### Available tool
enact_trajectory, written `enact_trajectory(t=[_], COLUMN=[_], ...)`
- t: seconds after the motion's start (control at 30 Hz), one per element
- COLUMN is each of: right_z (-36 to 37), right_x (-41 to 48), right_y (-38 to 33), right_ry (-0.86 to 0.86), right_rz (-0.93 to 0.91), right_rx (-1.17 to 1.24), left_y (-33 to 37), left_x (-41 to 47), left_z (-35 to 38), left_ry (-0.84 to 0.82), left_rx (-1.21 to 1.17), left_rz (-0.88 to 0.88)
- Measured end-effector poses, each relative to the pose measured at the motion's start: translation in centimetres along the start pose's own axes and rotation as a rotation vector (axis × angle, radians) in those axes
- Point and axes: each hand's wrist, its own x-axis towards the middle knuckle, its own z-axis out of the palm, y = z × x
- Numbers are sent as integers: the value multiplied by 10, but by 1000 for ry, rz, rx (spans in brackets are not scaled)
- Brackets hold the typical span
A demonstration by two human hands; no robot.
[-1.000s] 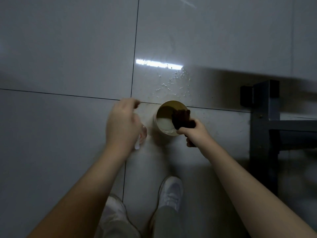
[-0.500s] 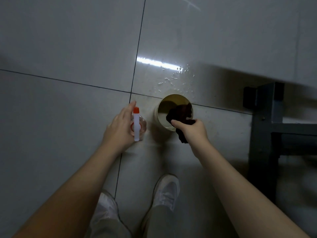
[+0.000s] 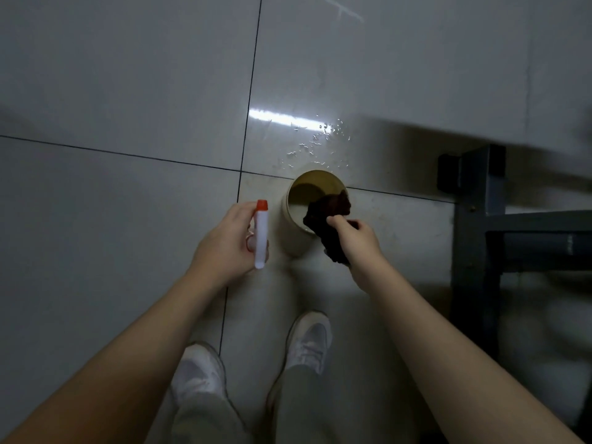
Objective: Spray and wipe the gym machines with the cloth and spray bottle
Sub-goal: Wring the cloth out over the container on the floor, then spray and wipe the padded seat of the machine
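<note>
My left hand (image 3: 226,248) grips a spray bottle (image 3: 261,235) with a white head and an orange nozzle tip that points away from me. My right hand (image 3: 358,240) holds a dark brown cloth (image 3: 330,216), bunched up over the near right rim of a cream bucket (image 3: 296,233) that stands on the floor with pale liquid inside. The dark metal frame of a gym machine (image 3: 474,219) stands to the right of the bucket, apart from both hands.
Grey floor tiles with dark grout lines spread all around. Water drops (image 3: 320,142) lie on the tile just beyond the bucket. My two white shoes (image 3: 307,341) stand on the floor below my hands.
My left hand has lifted and turned the spray bottle so its white head and orange tip show. My right hand has kept the cloth at the bucket's rim, shifting slightly.
</note>
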Motion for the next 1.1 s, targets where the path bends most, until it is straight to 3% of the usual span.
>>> enact_trajectory(t=[0.63,0.9,1.1], right_z=[-54,-101,-151], right_x=[-185,-247,-291], right_y=[-37,-31,-16], right_ry=[145,222,588], right_rz=[8,-197,-496], right_rx=[272,111,-384], left_y=[134,201,256], left_x=[-103,-130,-148], left_z=[-97,-89,-66], left_ry=[-287,-389,-446], left_rx=[67,-28,-242], left_rz=[199,232,168])
